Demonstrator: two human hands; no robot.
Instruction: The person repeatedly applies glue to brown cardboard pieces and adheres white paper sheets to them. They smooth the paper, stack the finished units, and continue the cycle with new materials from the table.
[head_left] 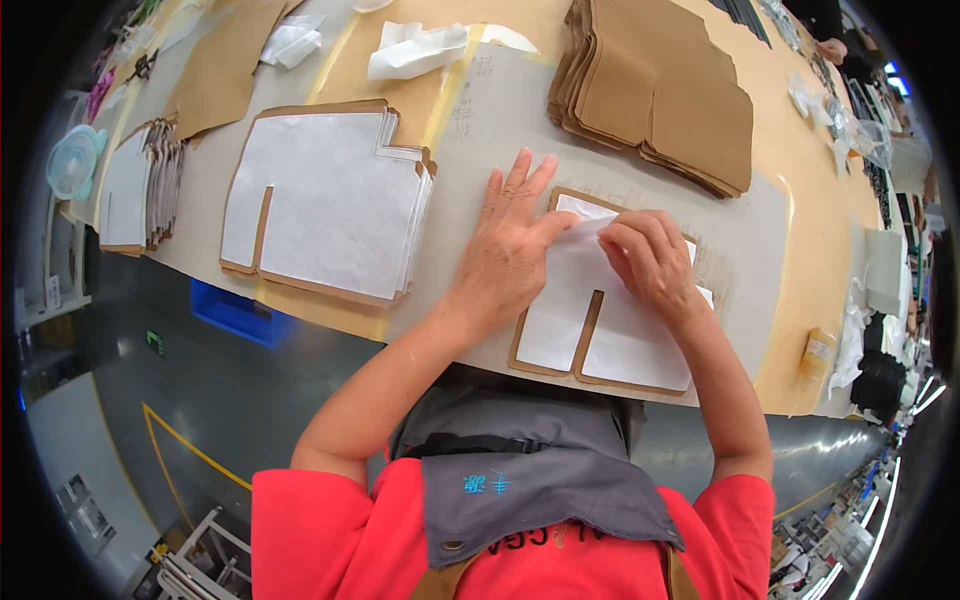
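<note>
A brown card panel [600,320] lies flat at the table's near edge, at about four o'clock from the picture's middle. It is a squarish shape with a narrow slot cut up from its near side, splitting it into two legs. A white lining sheet [560,300] of matching outline covers nearly all of it, leaving a thin brown border. At its twelve o'clock corner the white sheet is lifted and creased.

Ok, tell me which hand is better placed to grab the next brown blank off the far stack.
Right, probably. The right hand lies nearer the brown stack, which sits up and to its side. The left hand lies flat, pressing the white sheet onto its backing, and is likely best left there.
</note>
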